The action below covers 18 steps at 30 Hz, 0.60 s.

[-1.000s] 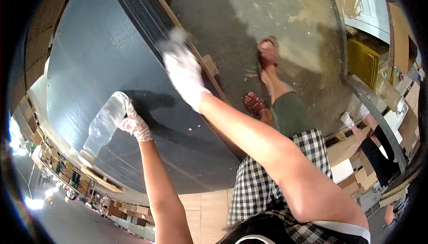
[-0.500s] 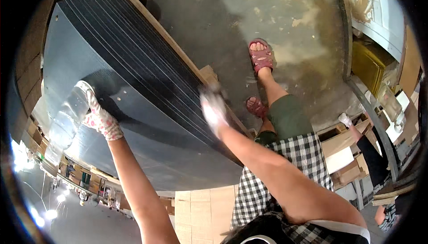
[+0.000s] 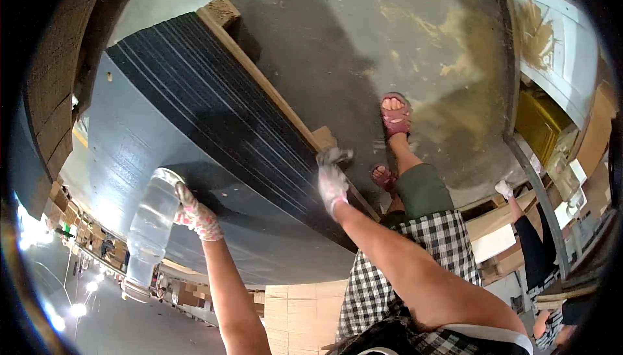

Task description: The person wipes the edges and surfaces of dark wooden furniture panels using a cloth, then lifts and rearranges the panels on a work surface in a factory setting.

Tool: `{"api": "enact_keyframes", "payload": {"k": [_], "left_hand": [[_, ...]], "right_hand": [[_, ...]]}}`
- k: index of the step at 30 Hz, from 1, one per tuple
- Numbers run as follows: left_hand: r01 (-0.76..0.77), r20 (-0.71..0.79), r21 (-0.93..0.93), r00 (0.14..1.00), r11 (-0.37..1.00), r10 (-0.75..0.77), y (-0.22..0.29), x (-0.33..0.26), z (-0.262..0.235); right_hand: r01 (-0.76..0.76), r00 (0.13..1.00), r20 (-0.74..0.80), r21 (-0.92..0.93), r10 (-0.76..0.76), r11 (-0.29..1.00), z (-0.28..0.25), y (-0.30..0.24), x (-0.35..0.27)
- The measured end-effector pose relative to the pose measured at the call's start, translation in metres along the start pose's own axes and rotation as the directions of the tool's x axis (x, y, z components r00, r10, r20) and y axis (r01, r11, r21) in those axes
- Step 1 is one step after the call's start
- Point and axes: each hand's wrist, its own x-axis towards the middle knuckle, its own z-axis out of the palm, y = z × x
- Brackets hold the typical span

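Bottle, clear and slanting, is what I notice first: the worker's left hand, in a flowered glove, has its fingers curled round the wider end, above the grey top of a stack of sheets. The narrower end points off to the worker's left, showing beyond the stack's edge, and I cannot tell from here whether the plastic touches the surface beneath.

The right hand, gloved too, is at the banded side of the stack, close by the wooden strip along it. It is blurred, so I cannot tell whether its fingers grip anything; the dark patch at the tips could be soiled glove or something held.

As I read it, the step in hand is split: the left minds the bottle while the right is busy at the sheets' edges. The next move, I judge, calls for a firm but gentle hold on the bottle, since thin plastic may give or slip in a glove, and for the right fingers to settle squarely before taking any load.
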Motion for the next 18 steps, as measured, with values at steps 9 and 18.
{"api": "enact_keyframes", "payload": {"k": [9, 18], "left_hand": [[0.364, 0.102, -0.774, 0.879, 0.518, -0.466, 0.040, 0.002, -0.017], [0.603, 0.201, -0.592, 0.753, 0.535, -0.627, 0.071, 0.018, -0.051]], "right_hand": [[0.331, 0.940, -0.185, 0.302, -0.285, 0.894, -0.155, -0.290, -0.005], [0.989, 0.143, -0.595, 0.122, -0.791, 0.087, -0.147, -0.292, -0.042]]}}
